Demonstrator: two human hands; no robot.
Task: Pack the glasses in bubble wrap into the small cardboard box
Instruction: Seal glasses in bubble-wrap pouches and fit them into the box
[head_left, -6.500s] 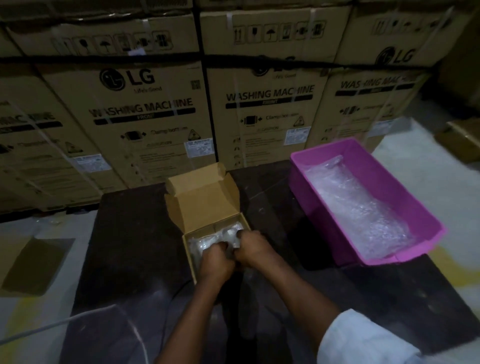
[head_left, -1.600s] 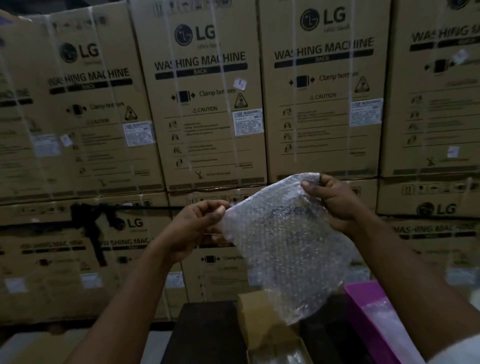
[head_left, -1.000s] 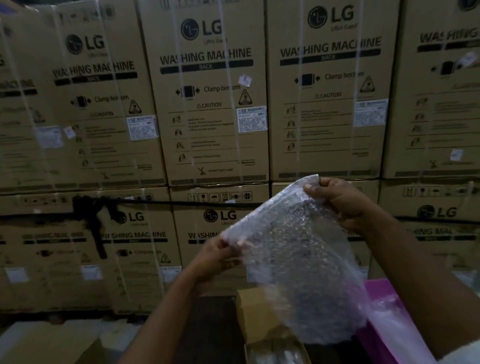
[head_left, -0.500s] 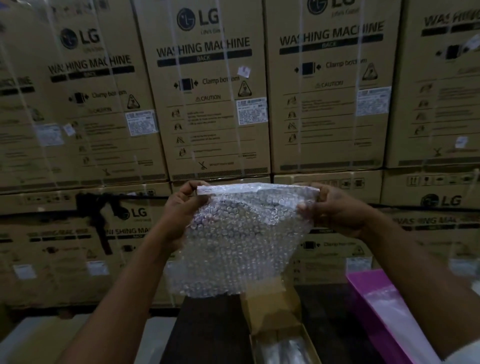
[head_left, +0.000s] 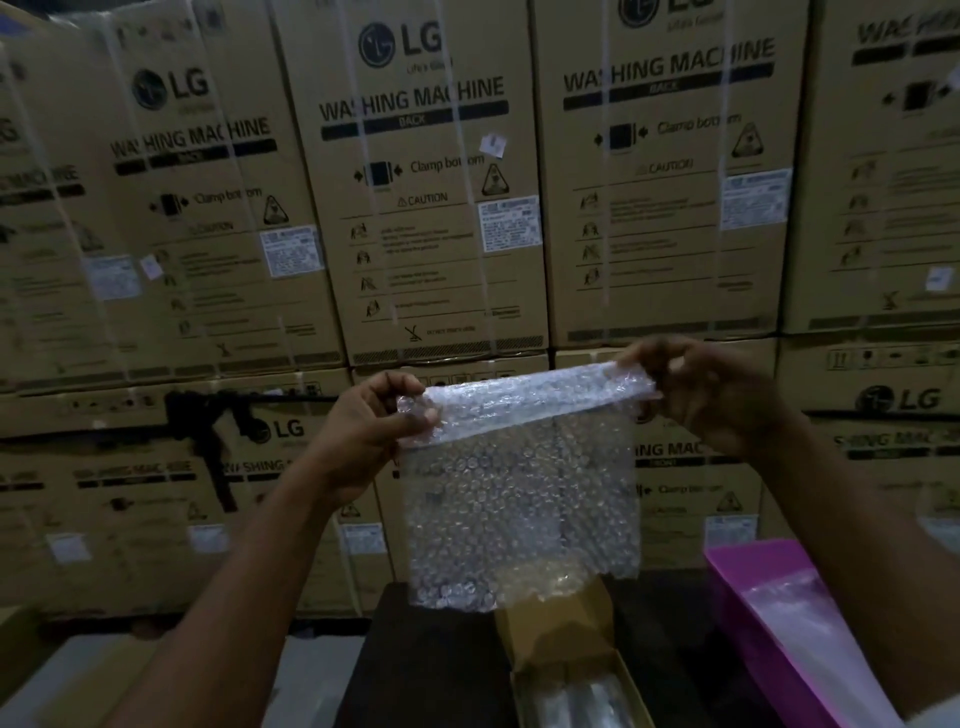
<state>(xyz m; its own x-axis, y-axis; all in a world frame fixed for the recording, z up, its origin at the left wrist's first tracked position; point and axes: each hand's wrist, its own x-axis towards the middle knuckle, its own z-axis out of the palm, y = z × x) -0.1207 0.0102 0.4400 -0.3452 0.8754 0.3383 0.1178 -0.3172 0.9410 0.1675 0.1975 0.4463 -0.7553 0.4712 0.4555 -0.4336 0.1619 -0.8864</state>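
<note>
- The left hand (head_left: 376, 423) pinched the top left corner of a bubble wrap sheet (head_left: 519, 499), thumb in front and fingers curled behind
- The right hand (head_left: 711, 387) pinched the top right corner in the same manner, so the sheet hung flat between both hands, its top edge folded over toward the viewer
- The sheet's upper edge ran left to right, nearly level and slightly higher at the right hand; the rest hung straight down
- The small cardboard box (head_left: 566, 670) stood on the dark table (head_left: 431, 665), directly below the sheet's lower edge, lid flap up, with something wrapped and pale lying inside, too dim to make out
- Judging from that, the box lay below and slightly toward the right hand, so the sheet would need to come straight down, both hands about equally near
- A pink tub (head_left: 748, 587) holding clear plastic stood beside the box on the right
- Stacked washing machine cartons (head_left: 431, 197) filled the background
</note>
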